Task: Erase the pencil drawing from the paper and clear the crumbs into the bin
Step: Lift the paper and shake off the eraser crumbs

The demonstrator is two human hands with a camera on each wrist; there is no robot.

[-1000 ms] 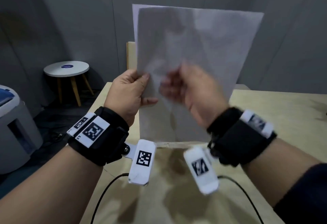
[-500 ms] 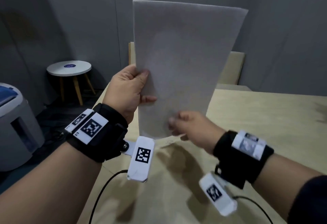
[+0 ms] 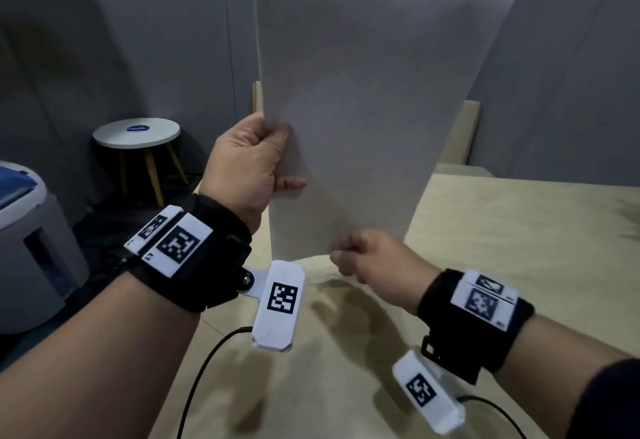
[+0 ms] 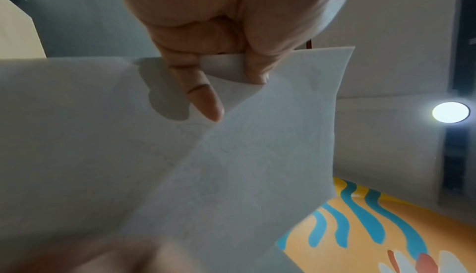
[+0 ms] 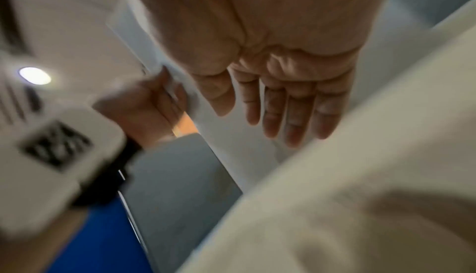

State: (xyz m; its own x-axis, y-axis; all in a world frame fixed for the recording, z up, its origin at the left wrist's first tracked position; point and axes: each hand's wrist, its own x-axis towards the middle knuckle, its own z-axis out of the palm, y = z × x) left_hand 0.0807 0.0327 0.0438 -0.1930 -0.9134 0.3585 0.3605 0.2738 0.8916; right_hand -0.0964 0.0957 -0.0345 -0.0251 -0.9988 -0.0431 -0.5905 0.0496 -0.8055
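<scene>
Standing upright, paper (image 3: 363,109), long axis vertical, left hand (image 3: 242,164) gripping edge, right hand (image 3: 374,262) seemingly flat.

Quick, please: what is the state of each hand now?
Left hand: holding the paper by its edge.
Right hand: open, holding nothing.

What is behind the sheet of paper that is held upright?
Behind the paper, a light wooden board against the grey wall shows at both side edges; its middle is covered. The left hand pinches the paper's left edge.
</scene>
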